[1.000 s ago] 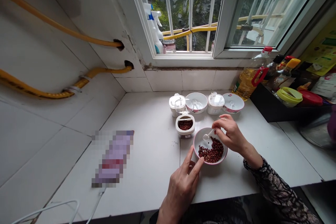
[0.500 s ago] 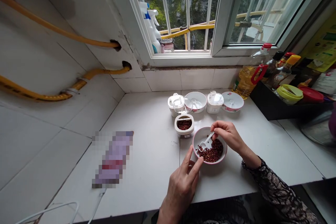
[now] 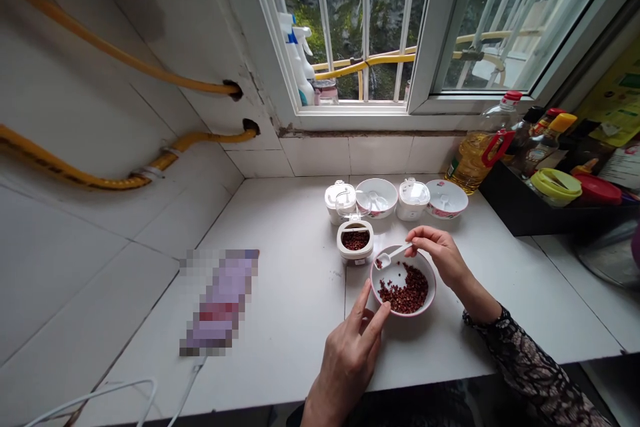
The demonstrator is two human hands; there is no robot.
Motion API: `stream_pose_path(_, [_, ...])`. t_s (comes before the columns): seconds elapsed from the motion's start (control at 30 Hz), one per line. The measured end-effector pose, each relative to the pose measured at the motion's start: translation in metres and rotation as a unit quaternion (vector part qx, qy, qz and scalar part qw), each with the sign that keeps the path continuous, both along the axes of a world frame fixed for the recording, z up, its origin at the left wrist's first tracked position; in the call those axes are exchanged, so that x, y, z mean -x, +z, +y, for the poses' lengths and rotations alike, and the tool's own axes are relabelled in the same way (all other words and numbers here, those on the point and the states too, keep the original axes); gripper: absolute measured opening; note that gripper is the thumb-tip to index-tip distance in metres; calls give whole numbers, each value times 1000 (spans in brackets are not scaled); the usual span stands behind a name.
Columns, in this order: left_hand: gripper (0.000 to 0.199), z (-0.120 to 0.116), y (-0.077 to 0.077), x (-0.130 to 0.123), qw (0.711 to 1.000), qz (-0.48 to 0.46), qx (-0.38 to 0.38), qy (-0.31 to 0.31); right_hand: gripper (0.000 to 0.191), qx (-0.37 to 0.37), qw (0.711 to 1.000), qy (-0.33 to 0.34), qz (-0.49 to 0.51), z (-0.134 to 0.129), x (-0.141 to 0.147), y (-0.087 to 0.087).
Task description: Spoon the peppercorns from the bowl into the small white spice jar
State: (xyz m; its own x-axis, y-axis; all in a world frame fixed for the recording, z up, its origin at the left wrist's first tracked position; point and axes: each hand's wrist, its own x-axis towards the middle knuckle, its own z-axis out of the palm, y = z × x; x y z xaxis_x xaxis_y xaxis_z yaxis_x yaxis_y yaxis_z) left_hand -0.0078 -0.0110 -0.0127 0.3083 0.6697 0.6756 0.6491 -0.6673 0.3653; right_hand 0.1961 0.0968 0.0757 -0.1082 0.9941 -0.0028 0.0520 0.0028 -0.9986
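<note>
A white bowl with a pink rim [image 3: 434, 287] stands on the counter, with dark red Sichuan peppercorns [image 3: 407, 293] over its bottom. My left hand [image 3: 350, 347] holds the bowl's near-left rim between two outstretched fingers. Pinched in my right hand [image 3: 440, 253] is a small white spoon [image 3: 397, 251]. Its scoop is at the bowl's far-left side, a few peppercorns on it. Just beyond that side sits a small white jar [image 3: 355, 255], its clear lid flipped up, with more peppercorns inside.
Behind stand two lidded white jars [image 3: 340, 201] [image 3: 413, 200] and two bowls [image 3: 377, 197] [image 3: 447, 199], each with a white spoon inside. An oil bottle [image 3: 473, 157] and a black condiment box [image 3: 517, 210] are at right. A blurred purple object [image 3: 223, 300] with a cable lies at left.
The spoon has risen from the peppercorns toward the bowl's far-left rim, and its handle now lies flatter. My left hand stays at the bowl. The view has shifted slightly.
</note>
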Motion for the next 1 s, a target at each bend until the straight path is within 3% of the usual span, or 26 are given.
stream_pose_path(0.1, [45, 0, -2, 0, 1000, 1, -1, 4, 18, -65, 997, -30, -4, 2, 10, 3])
stream_pose_path(0.2, [45, 0, -3, 0, 1000, 3, -6, 7, 13, -191, 978, -49, -71, 3, 22, 5])
stream_pose_path(0.27, [46, 0, -3, 0, 1000, 2, -8, 5, 10, -304, 938, -38, -161, 3, 29, 4])
stream_pose_path(0.33, [46, 1, -3, -1, 1000, 0, -12, 5, 15, -405, 881, -20, -244, 2, 33, 4])
stream_pose_path(0.43, [45, 1, -2, -1, 1000, -1, -13, 6, 20, -480, 828, -20, -289, -1, 31, 6])
stream_pose_path(0.5, [44, 1, -1, -1, 1000, 2, -11, 8, 19, -487, 826, -35, -280, -4, 24, 11])
stream_pose_path(0.6, [44, 0, 1, 0, 1000, 7, -10, 7, 15, -453, 851, -32, -264, -6, 9, 18])
stream_pose_path(0.67, [45, 0, 4, 0, 1000, 7, -7, 4, 15, -410, 865, 6, -290, -5, 0, 18])
stream_pose_path(0.8, [46, 0, 6, 0, 1000, 2, -1, 3, 17, -345, 865, 77, -355, -3, -6, 6])
stream_pose_path(1.0, [46, 0, 1, 1, 1000, 3, 2, 1, 22, -277, 904, 168, -281, -8, 4, -7])
